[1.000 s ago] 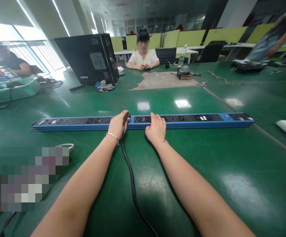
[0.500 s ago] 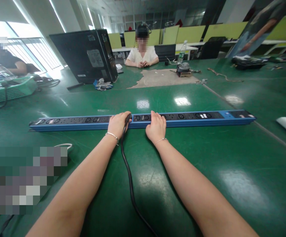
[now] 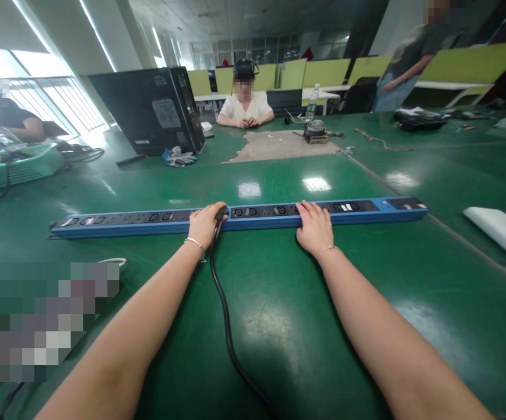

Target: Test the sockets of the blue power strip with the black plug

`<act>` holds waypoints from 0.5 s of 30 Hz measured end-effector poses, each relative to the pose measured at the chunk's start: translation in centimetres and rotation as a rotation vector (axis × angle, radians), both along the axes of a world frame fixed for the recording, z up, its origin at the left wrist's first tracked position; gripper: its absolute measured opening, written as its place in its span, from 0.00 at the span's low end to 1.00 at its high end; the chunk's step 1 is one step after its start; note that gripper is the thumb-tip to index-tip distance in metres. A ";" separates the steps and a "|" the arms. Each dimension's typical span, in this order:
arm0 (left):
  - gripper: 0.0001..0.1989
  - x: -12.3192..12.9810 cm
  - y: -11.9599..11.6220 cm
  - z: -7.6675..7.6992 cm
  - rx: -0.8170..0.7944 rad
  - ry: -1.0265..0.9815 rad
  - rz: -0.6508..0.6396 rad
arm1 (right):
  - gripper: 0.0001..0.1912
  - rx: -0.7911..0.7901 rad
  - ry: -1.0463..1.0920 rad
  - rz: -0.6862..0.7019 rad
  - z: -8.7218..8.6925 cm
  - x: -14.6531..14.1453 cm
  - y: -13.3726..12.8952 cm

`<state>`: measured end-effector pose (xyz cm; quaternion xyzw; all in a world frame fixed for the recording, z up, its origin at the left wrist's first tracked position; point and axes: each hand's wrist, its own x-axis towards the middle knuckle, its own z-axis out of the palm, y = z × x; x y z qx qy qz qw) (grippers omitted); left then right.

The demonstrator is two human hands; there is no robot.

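A long blue power strip (image 3: 264, 221) with a black face of several sockets lies across the green table. My left hand (image 3: 204, 226) is closed around a black plug (image 3: 220, 213) at the strip's top, left of its middle. How far the plug sits in a socket is hidden by my fingers. From the plug a black power cord (image 3: 225, 315) runs down toward me between my forearms. Farther right, my right hand (image 3: 316, 228) grips the power strip, its fingers over the top face and covering some sockets.
Behind the strip stand a black computer case (image 3: 143, 111), a pair of gloves (image 3: 178, 156) and a torn cardboard sheet (image 3: 274, 146). A green basket (image 3: 25, 169) is at left, a white object (image 3: 498, 230) at right. A seated person (image 3: 245, 108) faces me across the table (image 3: 169, 321).
My right hand has slid right along the power strip, away from my left hand. My left hand stays at the plug. The view has shifted slightly, and the standing person at the back has straightened.
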<state>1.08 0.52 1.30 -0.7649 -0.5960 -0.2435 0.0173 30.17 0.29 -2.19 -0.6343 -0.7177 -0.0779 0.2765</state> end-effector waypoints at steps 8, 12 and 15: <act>0.17 2.7 0.3 4.6 0.192 -0.274 0.049 | 0.29 0.038 0.089 -0.065 -0.4 -0.1 0.5; 0.18 6.7 1.3 5.1 0.031 -0.082 -0.116 | 0.28 0.046 0.097 -0.065 -0.3 0.0 0.6; 0.19 9.1 2.3 4.1 -0.056 0.018 -0.113 | 0.28 0.049 0.105 -0.060 -0.4 0.1 0.5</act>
